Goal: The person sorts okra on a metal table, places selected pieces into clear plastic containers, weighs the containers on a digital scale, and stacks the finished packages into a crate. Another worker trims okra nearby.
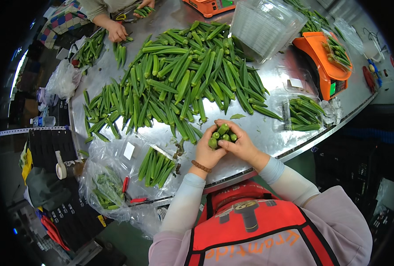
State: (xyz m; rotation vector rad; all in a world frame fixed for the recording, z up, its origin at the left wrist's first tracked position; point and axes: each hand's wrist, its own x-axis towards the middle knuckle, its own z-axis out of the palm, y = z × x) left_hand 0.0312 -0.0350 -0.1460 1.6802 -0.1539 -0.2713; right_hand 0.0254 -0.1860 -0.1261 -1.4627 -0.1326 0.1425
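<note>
Both of my hands are wrapped around one bunch of okra pods (223, 130), their cut stem ends turned up toward me. My left hand (206, 146) cups the bunch from the left, a brown bead bracelet on its wrist. From the right, my right hand (241, 143) closes over it with the thumb across the front. Beyond them spreads a large heap of okra (183, 76). To the left lies a clear plastic clamshell box (129, 151) with a row of okra (155, 168) in it. Another clamshell with okra (304, 113) sits to the right.
An orange scale (316, 55) carries a packed box, with a stack of clear clamshells (266, 28) beside it. A plastic bag of okra (107, 189) and red-handled scissors (138, 200) lie at the front left edge. Across the metal table (273, 139), a co-worker's hand (117, 32) handles okra.
</note>
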